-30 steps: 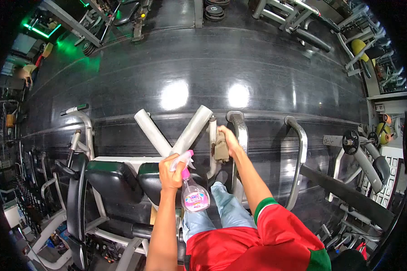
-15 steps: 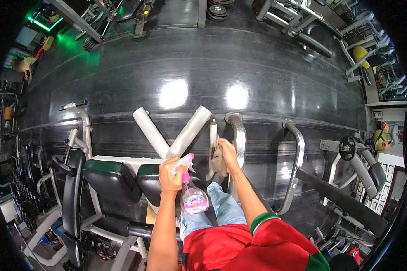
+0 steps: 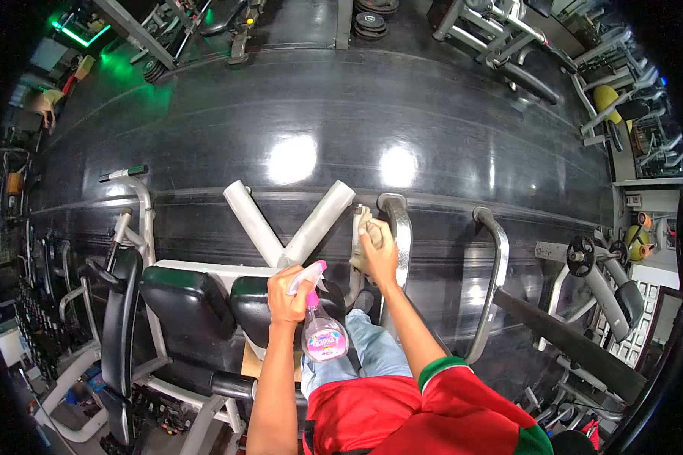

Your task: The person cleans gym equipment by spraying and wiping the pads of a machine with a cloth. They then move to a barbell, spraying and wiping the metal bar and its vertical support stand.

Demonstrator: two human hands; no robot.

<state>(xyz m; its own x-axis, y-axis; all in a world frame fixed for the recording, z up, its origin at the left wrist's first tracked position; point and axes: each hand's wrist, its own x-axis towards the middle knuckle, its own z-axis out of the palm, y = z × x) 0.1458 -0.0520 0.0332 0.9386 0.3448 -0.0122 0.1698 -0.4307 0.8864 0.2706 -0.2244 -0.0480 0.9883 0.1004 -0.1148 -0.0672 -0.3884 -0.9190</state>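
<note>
My left hand (image 3: 284, 299) grips the neck of a clear spray bottle (image 3: 322, 334) with a pink trigger and a pink label, held upright over my knees. My right hand (image 3: 379, 254) presses a tan cloth (image 3: 362, 235) against a thin chrome bar (image 3: 354, 250) of a gym machine, near the bar's upper end. Two thick grey tubes (image 3: 288, 227) cross in an X just left of that bar. Black seat pads (image 3: 193, 303) lie below the X, left of my left hand.
A curved chrome handle (image 3: 401, 227) stands right of the cloth, and another curved handle (image 3: 493, 265) further right. A weight-plate machine (image 3: 592, 262) is at the right. More gym frames line the left edge and the far side. The floor (image 3: 341, 114) is black and glossy.
My right hand slid the cloth down the chrome bar, then back up toward its top. The left hand and the bottle barely moved.
</note>
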